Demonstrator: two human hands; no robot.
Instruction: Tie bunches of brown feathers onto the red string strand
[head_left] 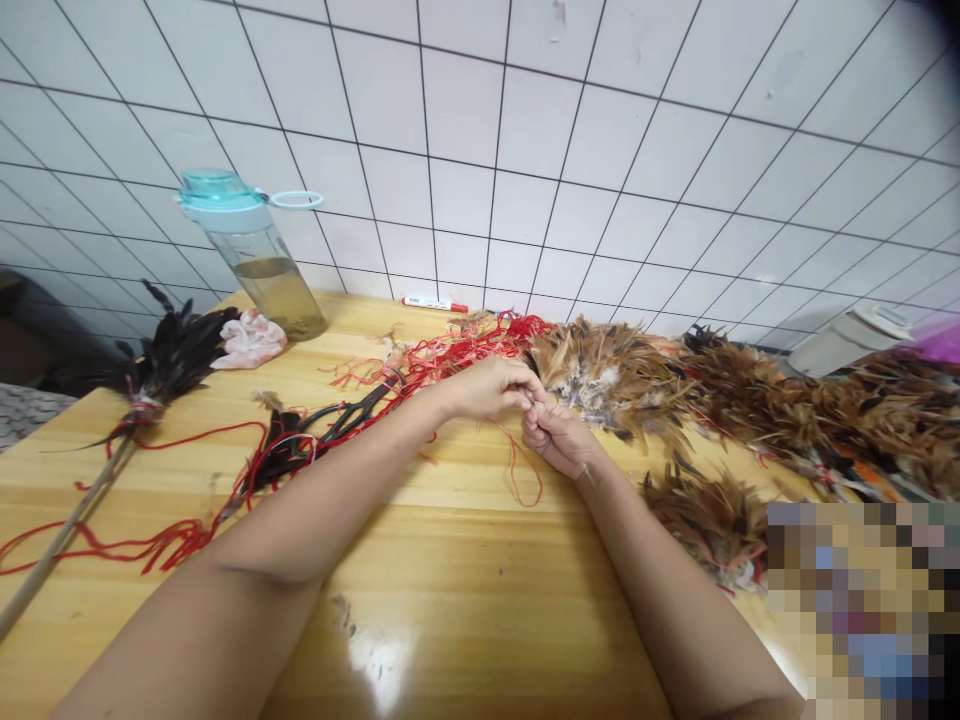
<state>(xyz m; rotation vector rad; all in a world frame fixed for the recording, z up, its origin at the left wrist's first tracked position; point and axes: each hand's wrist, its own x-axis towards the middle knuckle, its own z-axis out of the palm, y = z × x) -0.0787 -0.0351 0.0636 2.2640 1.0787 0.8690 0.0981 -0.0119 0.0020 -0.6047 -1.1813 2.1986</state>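
Over the middle of the table, my left hand (496, 388) and my right hand (556, 436) meet fingertip to fingertip, both closed in a pinch. Whatever lies between the fingers is too small and hidden to make out. A thin red string (538, 490) makes a loop on the wood just below the hands; whether its end reaches the fingers I cannot tell. Behind my left hand is a tangle of red string (480, 345). Right of the hands lies a bundle of brown feathers (622, 375). Black-handled scissors (352, 412) rest beyond my left forearm.
At left stand a water bottle (266, 270) and crumpled tissue (251, 340); a black feather duster (176, 350) with a stick lies nearby. A marker (435, 304) is by the tiled wall. More brown feathers (810, 410) and a pale container (851, 340) fill the right.
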